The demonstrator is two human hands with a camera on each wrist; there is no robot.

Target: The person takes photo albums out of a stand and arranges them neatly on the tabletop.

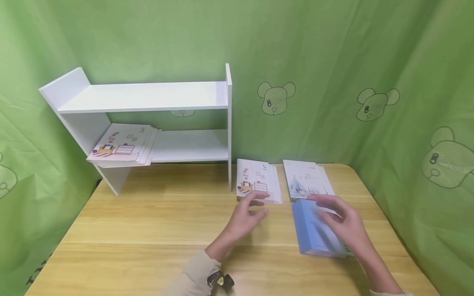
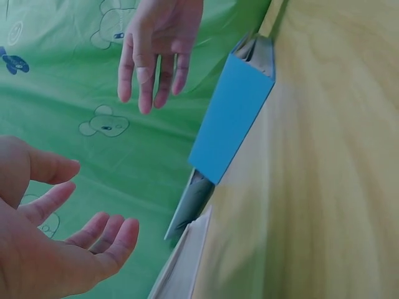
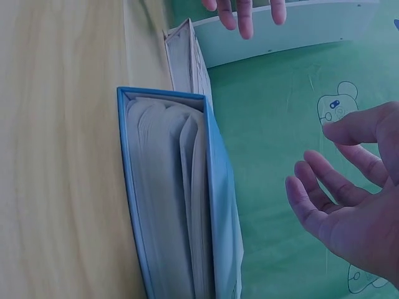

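My left hand (image 1: 247,216) hovers in front of a stack of white booklets (image 1: 259,176), fingers relaxed and thumb apart, holding nothing. Over a thick blue binder (image 1: 314,230) is my right hand (image 1: 344,220), its fingers loosely bent and nothing between them. In the right wrist view, a gap shows between that hand (image 3: 355,187) and the binder (image 3: 168,187), whose pages face the camera. Lying flat on the table, the binder has its blue spine turned left. Just behind it lies a second stack of booklets (image 1: 307,179) with a tent picture.
A white two-tier shelf (image 1: 148,96) stands at the back left of the wooden table (image 1: 148,230). On its lower tier, at the left end, lies a pile of booklets (image 1: 122,144). Green curtains (image 1: 314,53) with bear heads hang behind and at both sides.
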